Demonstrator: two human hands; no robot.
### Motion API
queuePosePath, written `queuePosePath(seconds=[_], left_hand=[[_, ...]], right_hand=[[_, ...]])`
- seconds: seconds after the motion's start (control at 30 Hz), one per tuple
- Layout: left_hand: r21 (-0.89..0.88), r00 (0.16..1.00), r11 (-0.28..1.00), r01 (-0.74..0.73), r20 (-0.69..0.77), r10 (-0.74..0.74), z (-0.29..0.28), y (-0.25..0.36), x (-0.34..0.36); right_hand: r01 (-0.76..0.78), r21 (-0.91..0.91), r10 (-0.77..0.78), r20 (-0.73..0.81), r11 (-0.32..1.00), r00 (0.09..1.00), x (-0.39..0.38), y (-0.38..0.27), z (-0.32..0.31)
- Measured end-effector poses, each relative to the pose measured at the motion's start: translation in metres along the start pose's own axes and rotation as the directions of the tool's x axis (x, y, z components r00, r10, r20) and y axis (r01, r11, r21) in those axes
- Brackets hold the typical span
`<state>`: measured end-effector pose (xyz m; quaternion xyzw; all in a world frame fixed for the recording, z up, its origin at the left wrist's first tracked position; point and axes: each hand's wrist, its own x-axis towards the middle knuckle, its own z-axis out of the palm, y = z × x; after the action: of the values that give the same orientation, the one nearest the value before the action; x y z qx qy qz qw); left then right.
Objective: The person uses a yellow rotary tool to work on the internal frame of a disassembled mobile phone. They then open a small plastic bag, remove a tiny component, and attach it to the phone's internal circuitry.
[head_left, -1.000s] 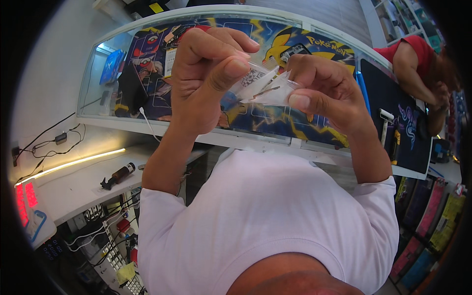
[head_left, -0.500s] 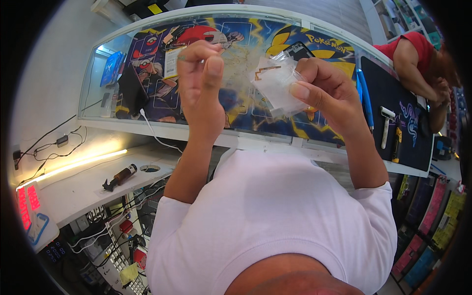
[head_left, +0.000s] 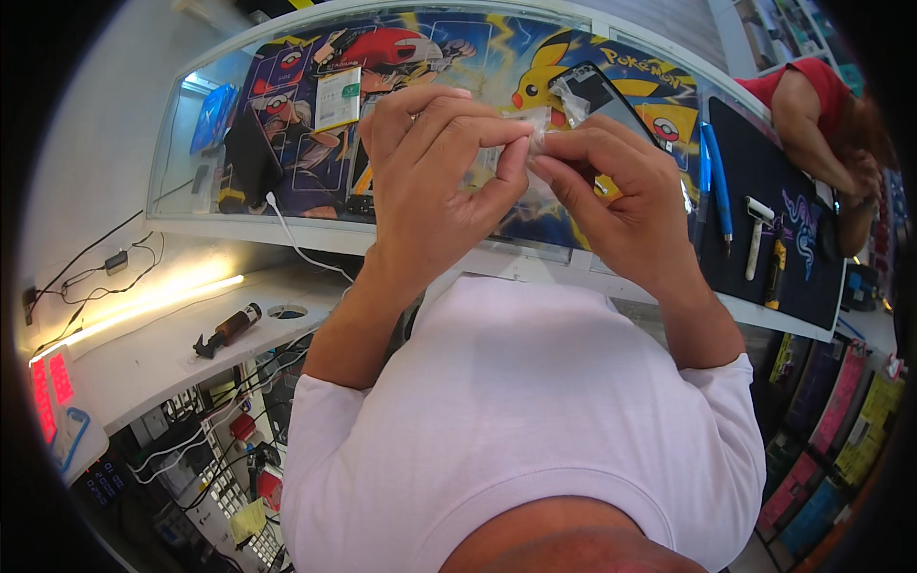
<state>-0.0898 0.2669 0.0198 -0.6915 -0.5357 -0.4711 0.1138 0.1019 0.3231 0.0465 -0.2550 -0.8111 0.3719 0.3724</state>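
My left hand and my right hand meet in pinches on a small clear plastic bag, over the counter. Their fingers cover much of the bag, and I cannot make out what is inside. Behind my right hand lies a black phone part with plastic on it. A pale battery with a yellow edge lies beyond my left hand, and other small parts are partly hidden by that hand. All rest on a cartoon-printed mat.
At right, a black mat holds a blue tool, a white roller and a yellow-black knife. Another person in red leans there. At left are a white cable, a dark cylindrical tool and a lit strip.
The translucent bag, earlier held up and spread in my right hand, is now mostly covered by fingers. My left hand has moved right to meet my right hand and grip it.
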Motion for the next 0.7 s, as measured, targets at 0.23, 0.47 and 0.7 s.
queuePosePath(seconds=[0.23,0.47,0.7], left_hand=[[0.057,0.996,0.996,0.071,0.050,-0.073,-0.025,-0.030,0.013],[-0.676,0.688,0.244,0.695,0.528,-0.498,-0.031,-0.053,0.005],[-0.619,0.628,0.214,0.756,0.592,-0.505,-0.010,-0.044,-0.011]], right_hand=[[-0.086,-0.080,0.099,0.179,0.993,0.979,-0.006,0.003,-0.012],[0.414,-0.237,-0.381,0.174,0.879,0.908,-0.001,0.038,-0.002],[-0.105,0.070,0.095,0.143,0.992,0.985,-0.029,0.051,0.013]])
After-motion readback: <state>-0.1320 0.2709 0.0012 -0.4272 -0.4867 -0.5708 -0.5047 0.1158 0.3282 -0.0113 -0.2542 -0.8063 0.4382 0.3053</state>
